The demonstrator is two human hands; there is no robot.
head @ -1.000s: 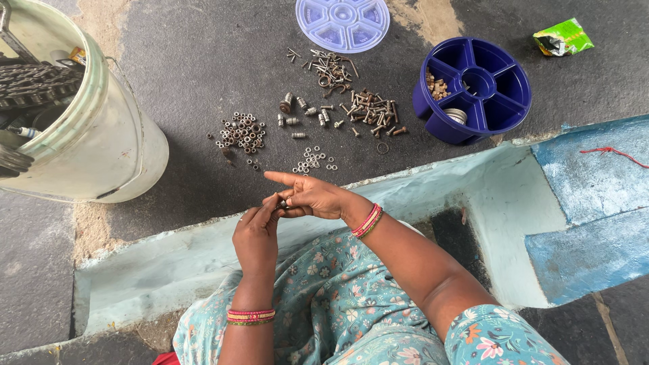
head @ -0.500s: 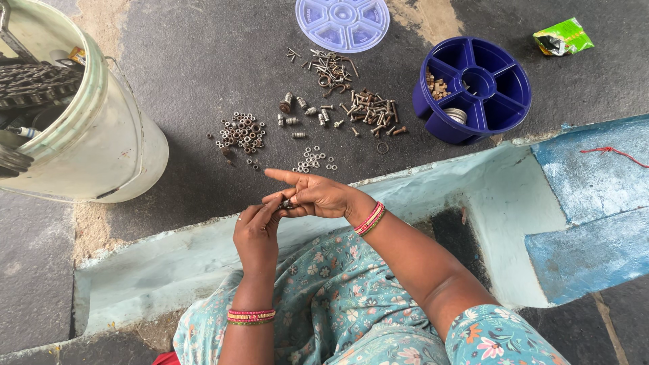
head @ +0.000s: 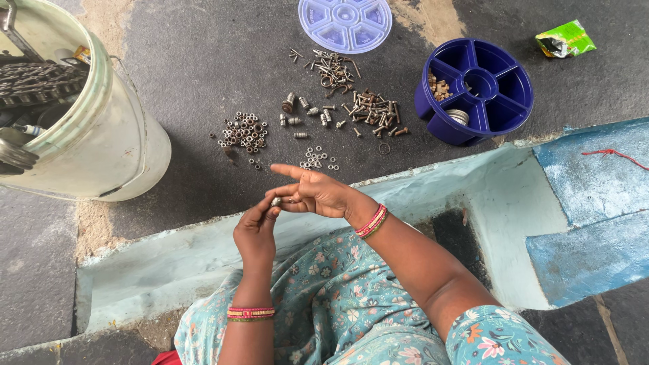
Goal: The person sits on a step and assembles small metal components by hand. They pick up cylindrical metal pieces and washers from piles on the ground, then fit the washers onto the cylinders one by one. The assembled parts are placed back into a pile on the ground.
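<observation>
**Small hardware held between two hands above a sorted floor**

Head view.
- Left hand: raised over the lap, fingers drawn narrow, pinching a small metal nut at their tips. Pink and gold bangles at the wrist.
- Right hand: meets the left hand at the nut; thumb and middle fingers close narrowly on the same piece, index finger stretched out straight to the left. Pink bangles at the wrist.
- Small metal nut: silver, held in the air between both hands, above the pale blue ledge and near the floor's edge. Too small to tell its thread or shape.
- Pile of nuts: on the dark floor, beyond the hands.
- Cluster of small washers: on the floor, just beyond the right index finger.
- Heap of bolts and screws: rusty and silver, on the floor beside the blue tray; a looser scatter lies farther out.
- Blue round compartment tray: on the floor; one section holds small brass-coloured pieces, another holds silver rings.
- Pale lilac round lid: flat on the floor, beyond the bolts.
- White bucket: at left, tilted, with chain inside.
- Green wrapper: on the floor, far right.
</observation>
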